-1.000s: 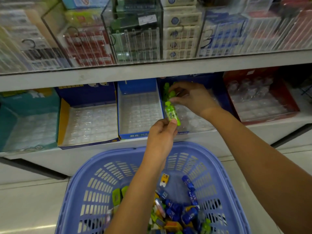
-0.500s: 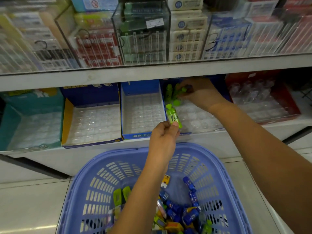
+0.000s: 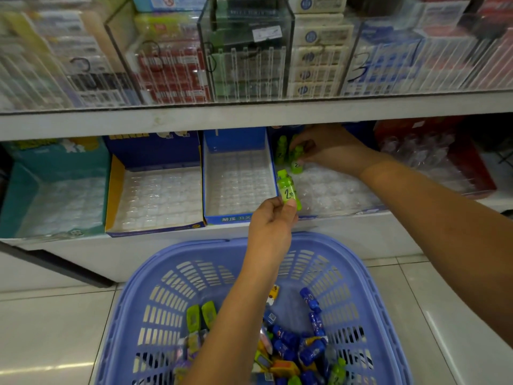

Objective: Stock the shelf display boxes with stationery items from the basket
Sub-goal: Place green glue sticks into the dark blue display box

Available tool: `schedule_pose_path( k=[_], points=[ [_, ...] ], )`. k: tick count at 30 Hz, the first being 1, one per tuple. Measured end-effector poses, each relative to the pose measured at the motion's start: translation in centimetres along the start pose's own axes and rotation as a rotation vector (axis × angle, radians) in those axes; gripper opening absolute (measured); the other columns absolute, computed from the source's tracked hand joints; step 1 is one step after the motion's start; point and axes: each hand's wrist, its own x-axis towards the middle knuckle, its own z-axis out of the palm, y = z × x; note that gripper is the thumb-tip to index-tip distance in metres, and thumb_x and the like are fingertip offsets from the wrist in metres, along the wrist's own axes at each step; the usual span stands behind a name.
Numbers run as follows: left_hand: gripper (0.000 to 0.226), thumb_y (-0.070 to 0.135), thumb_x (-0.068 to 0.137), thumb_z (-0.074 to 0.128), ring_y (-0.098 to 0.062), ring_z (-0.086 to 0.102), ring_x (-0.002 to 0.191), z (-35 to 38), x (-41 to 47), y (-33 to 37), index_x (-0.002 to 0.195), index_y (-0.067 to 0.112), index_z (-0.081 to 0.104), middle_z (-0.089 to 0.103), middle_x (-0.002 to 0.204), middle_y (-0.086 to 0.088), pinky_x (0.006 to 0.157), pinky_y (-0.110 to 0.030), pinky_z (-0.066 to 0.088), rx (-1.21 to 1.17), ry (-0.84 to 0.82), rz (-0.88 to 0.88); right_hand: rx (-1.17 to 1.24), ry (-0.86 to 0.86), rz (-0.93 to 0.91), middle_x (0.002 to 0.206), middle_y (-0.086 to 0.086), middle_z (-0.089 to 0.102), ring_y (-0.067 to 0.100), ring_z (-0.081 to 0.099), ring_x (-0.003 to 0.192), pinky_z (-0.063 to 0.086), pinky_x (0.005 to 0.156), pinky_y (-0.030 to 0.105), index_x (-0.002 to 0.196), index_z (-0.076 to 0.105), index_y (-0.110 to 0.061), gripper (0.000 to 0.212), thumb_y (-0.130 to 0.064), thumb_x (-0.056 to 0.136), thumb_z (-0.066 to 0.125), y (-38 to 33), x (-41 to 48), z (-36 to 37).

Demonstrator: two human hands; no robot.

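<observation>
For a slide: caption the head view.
Left hand holds green item above basket; right hand sets second item in display box.

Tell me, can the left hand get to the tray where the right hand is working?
Probably yes. The left hand pinches a green bottle at the front edge of that tray, nothing between. The right hand holds a second bottle in the back row, leaving the front cells open.

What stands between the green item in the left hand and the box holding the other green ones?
Nothing visible: the green item is at the front of the box; the right hand is farther back.
</observation>
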Motion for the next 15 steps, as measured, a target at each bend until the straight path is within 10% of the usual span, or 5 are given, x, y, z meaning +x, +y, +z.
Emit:
schedule_pose_path(
  k=[6,10,15],
  points=[
    [0.016,0.023,0.095,0.055,-0.015,0.064,0.096,0.4,-0.8,0.3,0.109,0.015,0.055,0.065,0.097,0.004,0.085,-0.021,0.052,0.13,0.042,0.139,0.097,0.267,0.061,0.107,0.008,0.066,0.019,0.06,0.1,0.046,0.087,0.029,0.11,0.064,-0.01,0.026,-0.018,0.086,0.065,-1.7,-3.1,0.1],
    [0.023,0.02,0.096,0.052,-0.012,0.068,0.09,0.7,-0.9,0.7,0.117,0.009,0.055,0.065,0.094,0.006,0.085,-0.026,0.055,0.148,0.045,0.216,0.703,-0.051,0.06,0.08,-0.006,0.072,0.006,0.066,0.07,0.056,0.07,0.018,0.108,0.068,-0.017,0.026,-0.018,0.082,0.069,-3.3,-6.9,-1.1],
    [0.035,0.022,0.098,0.05,-0.016,0.067,0.094,0.7,-0.6,1.3,0.128,0.005,0.052,0.066,0.106,-0.004,0.09,-0.034,0.054,0.189,0.014,0.251,0.628,-0.113,0.05,0.074,-0.014,0.069,-0.004,0.064,0.067,0.053,0.073,0.01,0.113,0.065,-0.024,0.036,-0.013,0.079,0.072,-3.5,-6.8,-2.1]
  ],
)
